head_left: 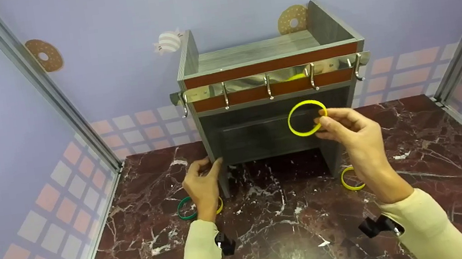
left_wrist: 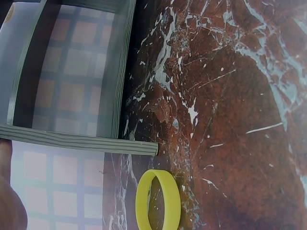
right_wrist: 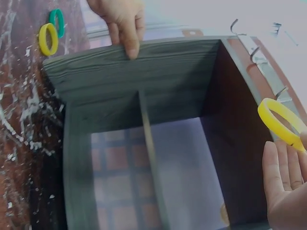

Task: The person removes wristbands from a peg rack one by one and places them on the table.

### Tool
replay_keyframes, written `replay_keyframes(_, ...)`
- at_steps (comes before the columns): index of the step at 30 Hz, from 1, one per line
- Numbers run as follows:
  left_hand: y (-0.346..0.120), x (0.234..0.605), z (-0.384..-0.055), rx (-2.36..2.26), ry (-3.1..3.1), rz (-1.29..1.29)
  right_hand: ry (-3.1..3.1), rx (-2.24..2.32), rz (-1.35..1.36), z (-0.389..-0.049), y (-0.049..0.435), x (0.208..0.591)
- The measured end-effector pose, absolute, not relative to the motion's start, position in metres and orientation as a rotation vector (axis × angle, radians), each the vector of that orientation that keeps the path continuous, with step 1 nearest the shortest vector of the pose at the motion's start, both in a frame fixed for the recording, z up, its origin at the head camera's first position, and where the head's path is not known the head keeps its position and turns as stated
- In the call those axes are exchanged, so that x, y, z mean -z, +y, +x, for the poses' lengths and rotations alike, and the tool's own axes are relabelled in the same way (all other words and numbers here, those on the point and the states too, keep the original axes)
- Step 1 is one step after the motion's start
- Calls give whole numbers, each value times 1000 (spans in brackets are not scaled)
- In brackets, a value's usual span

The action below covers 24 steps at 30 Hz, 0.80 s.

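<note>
In the head view my right hand point(head_left: 356, 134) pinches a yellow silicone wristband point(head_left: 290, 126) by its right side, thumb against fingers. The band is held up in front of the grey wooden shelf point(head_left: 209, 132), below its hook rail point(head_left: 247, 83). My left hand point(head_left: 202, 185) grips the shelf's left side panel near the bottom; the right wrist view shows a digit point(right_wrist: 130, 43) over the panel's edge. Beside the left hand lie a green wristband point(head_left: 179, 211) and another yellow wristband point(left_wrist: 173, 196). A further yellow wristband point(head_left: 344, 182) rests left of my right wrist.
Several metal hooks point(head_left: 268, 88) line the rail across the shelf's front, over a red-brown board point(head_left: 249, 98). The shelf stands on a dark red marbled table point(head_left: 272, 232). A patterned wall point(head_left: 114, 73) rises behind, with metal-framed side walls point(head_left: 1, 39) on both sides.
</note>
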State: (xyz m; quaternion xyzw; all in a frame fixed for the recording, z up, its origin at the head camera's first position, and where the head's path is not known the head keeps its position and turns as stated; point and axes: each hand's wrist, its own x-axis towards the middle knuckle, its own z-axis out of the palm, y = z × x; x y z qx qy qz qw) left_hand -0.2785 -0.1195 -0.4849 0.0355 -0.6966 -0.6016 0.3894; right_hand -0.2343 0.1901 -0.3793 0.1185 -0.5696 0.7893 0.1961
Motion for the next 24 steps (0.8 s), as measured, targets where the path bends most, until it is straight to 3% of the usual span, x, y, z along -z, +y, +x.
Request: replay_keyframes(24,-125,490,-280,1519,-1783,43,-1728,-2195,77,-220,238,436)
